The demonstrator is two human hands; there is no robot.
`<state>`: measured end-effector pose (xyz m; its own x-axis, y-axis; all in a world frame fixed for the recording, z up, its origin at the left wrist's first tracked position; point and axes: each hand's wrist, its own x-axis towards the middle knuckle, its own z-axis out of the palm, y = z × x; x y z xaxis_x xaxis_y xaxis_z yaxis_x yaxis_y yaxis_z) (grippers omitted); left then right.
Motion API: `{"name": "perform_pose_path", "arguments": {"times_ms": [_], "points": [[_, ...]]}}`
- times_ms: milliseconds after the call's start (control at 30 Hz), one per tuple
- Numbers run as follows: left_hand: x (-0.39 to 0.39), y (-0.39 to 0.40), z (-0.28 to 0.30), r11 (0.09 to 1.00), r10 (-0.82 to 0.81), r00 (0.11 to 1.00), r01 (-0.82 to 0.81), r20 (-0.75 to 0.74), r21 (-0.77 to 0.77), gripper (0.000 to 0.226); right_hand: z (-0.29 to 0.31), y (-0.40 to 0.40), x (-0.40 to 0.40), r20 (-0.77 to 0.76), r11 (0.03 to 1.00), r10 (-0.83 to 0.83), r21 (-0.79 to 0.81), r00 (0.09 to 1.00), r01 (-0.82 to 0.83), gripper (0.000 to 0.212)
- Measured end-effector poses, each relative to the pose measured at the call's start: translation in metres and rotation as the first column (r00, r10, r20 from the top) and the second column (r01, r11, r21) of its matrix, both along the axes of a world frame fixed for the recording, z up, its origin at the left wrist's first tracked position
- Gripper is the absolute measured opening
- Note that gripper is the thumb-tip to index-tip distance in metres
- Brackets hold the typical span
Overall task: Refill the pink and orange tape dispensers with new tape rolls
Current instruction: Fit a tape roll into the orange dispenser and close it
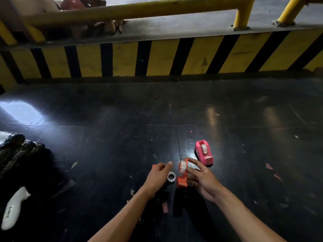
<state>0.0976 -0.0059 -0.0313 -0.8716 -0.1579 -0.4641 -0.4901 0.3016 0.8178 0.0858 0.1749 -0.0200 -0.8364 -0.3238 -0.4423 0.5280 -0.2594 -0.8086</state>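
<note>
The pink tape dispenser [204, 154] stands on the dark floor with a clear tape roll seated in it. Just left of it, my right hand [201, 179] grips the orange tape dispenser [182, 179], which is tilted up on end with a clear tape roll [183, 166] in its cradle; my index finger rests on top of it. My left hand [158, 175] hovers beside it, fingers curled around a small orange piece [153, 166]. A nearly spent white tape core [171, 177] lies on the floor between the hands.
A yellow and black striped curb [157, 58] with a yellow railing [139, 9] runs across the back. Black plastic-wrapped bundles [15, 151] and a white sock-like object [14, 210] lie at the left. Small scraps are scattered over the shiny black floor [122, 119].
</note>
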Motion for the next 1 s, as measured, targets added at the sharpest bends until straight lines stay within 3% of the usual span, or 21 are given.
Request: {"name": "perform_pose_path", "arguments": {"times_ms": [67,133,233,333,433,500,600,700,767,800,867,1000], "points": [[0.000,-0.007,-0.012,0.984,0.024,0.996,-0.038,-0.082,-0.172,0.028,0.000,0.004,-0.002,0.021,0.999,-0.021,-0.036,1.000,0.022,0.036],[0.000,-0.012,-0.025,0.955,-0.057,0.995,0.029,-0.086,-0.295,0.036,-0.001,0.008,-0.003,0.039,0.997,-0.041,-0.057,0.998,0.043,0.035],[0.000,-0.014,-0.040,0.913,-0.164,0.984,0.125,-0.070,-0.389,0.051,-0.003,0.012,-0.003,0.057,0.996,-0.059,-0.057,0.997,0.062,0.036],[0.000,-0.011,-0.044,0.893,-0.093,0.990,0.035,-0.107,-0.448,0.057,-0.005,0.014,-0.001,0.059,0.997,-0.064,-0.041,0.996,0.067,0.036],[-0.001,-0.017,-0.044,0.747,-0.047,0.996,-0.014,-0.075,-0.664,0.065,-0.005,0.015,0.001,0.068,0.997,-0.064,-0.034,0.996,0.066,0.036],[-0.002,-0.024,-0.043,0.717,-0.065,0.998,0.054,0.011,-0.695,0.058,-0.006,0.016,0.001,0.071,0.997,-0.066,-0.026,0.995,0.068,0.036],[-0.005,-0.032,-0.042,0.746,-0.092,0.993,0.114,0.069,-0.656,0.043,-0.005,0.014,-0.001,0.074,0.998,-0.059,-0.022,0.996,0.060,0.038],[-0.009,-0.032,-0.037,0.883,-0.012,1.000,0.012,0.002,-0.469,0.047,-0.003,0.011,0.000,0.068,0.999,-0.042,-0.026,0.997,0.044,0.040],[-0.010,-0.023,-0.019,0.990,0.123,0.992,-0.122,0.002,-0.074,0.051,-0.002,0.010,0.000,0.068,0.999,-0.037,-0.034,0.997,0.039,0.040],[-0.010,-0.018,-0.010,0.978,0.153,0.987,-0.158,0.045,0.137,0.052,-0.002,0.009,0.000,0.069,0.999,-0.034,-0.040,0.997,0.037,0.040],[-0.009,-0.010,0.009,0.925,0.078,0.993,-0.104,0.087,0.365,0.054,0.000,0.008,0.001,0.067,0.998,-0.018,-0.054,0.998,0.021,0.040],[-0.002,0.000,0.037,0.882,-0.076,0.997,0.056,0.024,0.468,0.054,0.005,0.007,0.001,0.064,0.996,0.032,-0.085,0.997,-0.027,0.040]]}}
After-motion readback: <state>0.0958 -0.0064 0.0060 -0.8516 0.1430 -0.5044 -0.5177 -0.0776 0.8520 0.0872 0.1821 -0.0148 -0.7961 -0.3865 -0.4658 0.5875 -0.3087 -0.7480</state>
